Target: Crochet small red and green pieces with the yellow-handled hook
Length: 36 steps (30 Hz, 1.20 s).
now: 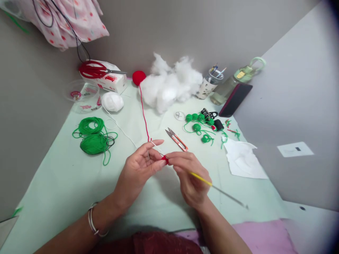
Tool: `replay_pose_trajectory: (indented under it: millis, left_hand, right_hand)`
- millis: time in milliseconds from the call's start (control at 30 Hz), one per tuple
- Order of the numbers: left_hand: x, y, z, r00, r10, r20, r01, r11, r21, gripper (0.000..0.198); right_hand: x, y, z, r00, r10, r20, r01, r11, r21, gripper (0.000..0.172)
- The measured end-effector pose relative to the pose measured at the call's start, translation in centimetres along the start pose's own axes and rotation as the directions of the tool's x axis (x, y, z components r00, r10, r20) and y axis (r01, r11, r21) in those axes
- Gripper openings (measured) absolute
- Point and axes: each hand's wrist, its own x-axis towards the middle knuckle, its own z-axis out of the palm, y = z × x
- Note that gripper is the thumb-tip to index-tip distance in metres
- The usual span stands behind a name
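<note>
Between my fingertips is a small red crocheted piece (165,159). My left hand (141,162) pinches it, with white yarn (156,146) running over the raised index finger. A crochet hook (201,179) with a yellow grip lies in my right hand (192,173), its near end pointing down to the right and its tip at the red piece. Red yarn (144,116) leads from a red ball (138,78) toward my left index finger. White yarn also trails from a white ball (112,101) to my left hand. Orange-handled thread snips (182,144) lie just beyond my hands.
White stuffing (172,88) sits at the back. Green yarn skeins (92,141) lie left, near red scissors (95,69) on a tissue box (113,83). Small green crocheted balls (196,127), a phone (235,100), a bottle (225,88), a pen cup (208,86) and white paper (245,158) are right.
</note>
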Motion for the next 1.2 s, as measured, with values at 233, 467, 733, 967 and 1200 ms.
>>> replay_pose_trajectory:
  millis: [233, 467, 733, 967, 1200]
  left_hand:
    - [-0.2, -0.1, 0.0, 0.991, -0.042, 0.127, 0.032, 0.997, 0.073, 0.075]
    - [-0.4, 0.3, 0.1, 0.986, -0.14, 0.086, 0.137, 0.99, 0.04, 0.052]
    - [-0.3, 0.5, -0.3, 0.994, 0.107, -0.032, -0.098, 0.973, 0.211, 0.035]
    - [-0.4, 0.1, -0.2, 0.939, 0.319, -0.127, -0.269, 0.913, 0.308, 0.017]
    - [-0.3, 0.0, 0.3, 0.964, 0.224, -0.145, -0.189, 0.957, 0.218, 0.02]
  right_hand:
    - [0.7, 1.3, 0.0, 0.963, 0.266, -0.03, -0.233, 0.888, 0.396, 0.015]
    - [0.6, 1.3, 0.0, 0.968, 0.242, 0.067, -0.247, 0.863, 0.441, 0.014]
    - [0.9, 0.7, -0.3, 0.976, 0.197, 0.09, -0.215, 0.922, 0.321, 0.017]
    - [0.3, 0.1, -0.1, 0.998, 0.008, 0.055, -0.006, 0.999, -0.036, 0.024]
    - [-0.4, 0.3, 0.2, 0.997, -0.075, 0.002, 0.075, 0.986, -0.148, 0.029]
